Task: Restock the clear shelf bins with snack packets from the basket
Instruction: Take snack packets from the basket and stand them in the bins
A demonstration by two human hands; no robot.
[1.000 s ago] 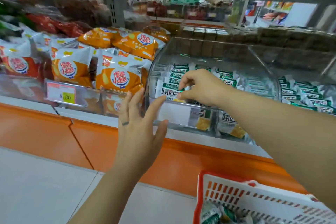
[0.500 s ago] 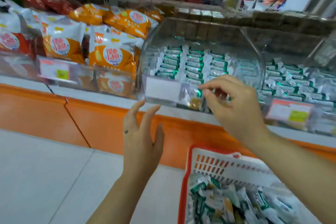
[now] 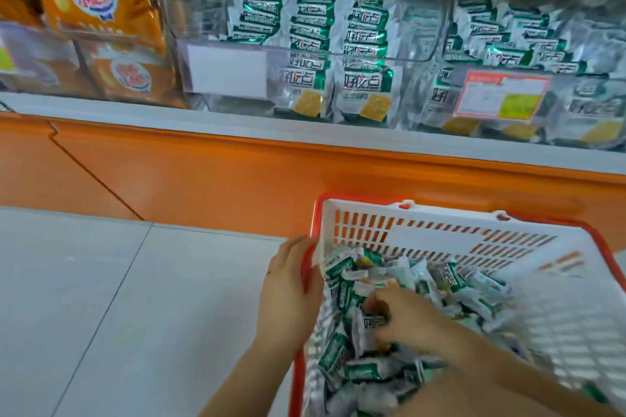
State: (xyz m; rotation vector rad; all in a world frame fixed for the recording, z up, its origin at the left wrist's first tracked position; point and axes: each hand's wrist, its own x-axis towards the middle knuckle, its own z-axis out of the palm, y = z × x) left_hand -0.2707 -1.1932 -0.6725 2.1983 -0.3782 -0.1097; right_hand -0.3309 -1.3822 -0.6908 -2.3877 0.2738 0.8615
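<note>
Left hand (image 3: 291,288) flat against the left rim of the basket (image 3: 423,240), fingers straight and together, forearm coming up from bottom centre. Right hand (image 3: 403,315) reaches in from lower right, wrist tipped down, fingers (image 3: 382,301) curled on a snack packet (image 3: 375,322). Hands near each other, not touching.

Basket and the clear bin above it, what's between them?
In the head view, only the orange shelf front and its grey ledge separate basket and bin.
</note>
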